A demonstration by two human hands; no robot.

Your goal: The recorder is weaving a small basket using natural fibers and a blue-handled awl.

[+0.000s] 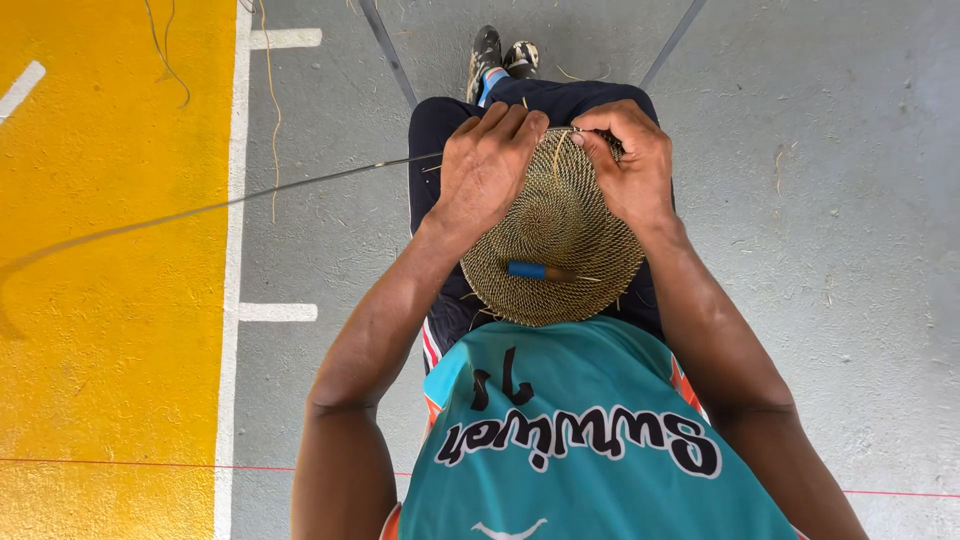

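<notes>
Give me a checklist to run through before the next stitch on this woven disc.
1. Left hand gripping the far rim of the round woven disc: ok.
2. Right hand pinching the rim beside it: ok.
3. Disc resting on the lap, steady: ok.
4. Blue-handled tool lying on the disc, within reach: ok.
5. Long loose strand trailing left over the floor, free of snags: cannot tell.
6. Working strand end at the fingertips: cannot tell, hidden.
</notes>
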